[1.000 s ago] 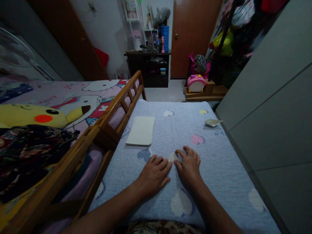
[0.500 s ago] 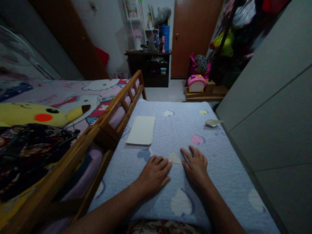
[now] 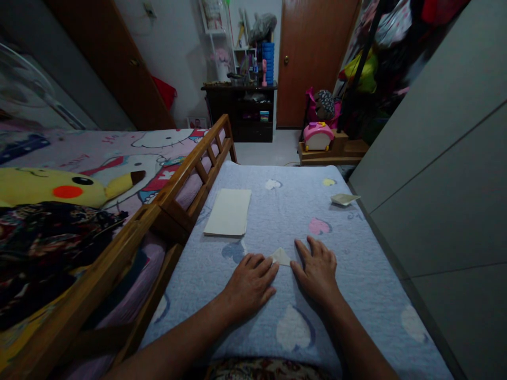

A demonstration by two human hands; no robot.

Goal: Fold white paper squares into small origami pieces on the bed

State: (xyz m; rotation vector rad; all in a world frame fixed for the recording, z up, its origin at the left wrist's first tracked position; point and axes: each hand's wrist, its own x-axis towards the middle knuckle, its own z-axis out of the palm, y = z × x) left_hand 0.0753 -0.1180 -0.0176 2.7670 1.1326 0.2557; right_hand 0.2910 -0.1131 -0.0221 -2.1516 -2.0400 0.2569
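Note:
A small folded paper triangle (image 3: 281,256) lies on the blue heart-patterned cover (image 3: 277,211), its peak pointing away from me. Flat over its left corner rests my left hand (image 3: 252,281), fingers stretched out and hiding that end. My right hand (image 3: 317,268) is spread on the cover, with its thumb tip at the triangle's right corner. To the far left sits a stack of white paper sheets (image 3: 228,212). Another folded paper piece (image 3: 344,199) stands near the right edge of the cover.
A wooden bed rail (image 3: 194,174) runs along the left side, with a yellow plush toy (image 3: 51,184) on the bed beyond it. Pale cabinet panels (image 3: 447,184) rise at the right. A dark low cabinet (image 3: 240,113) and a pink toy case (image 3: 318,137) stand at the back.
My right hand has slid off the paper triangle to the right, uncovering its right side; its thumb has since come back to the corner. The left hand has stayed in place.

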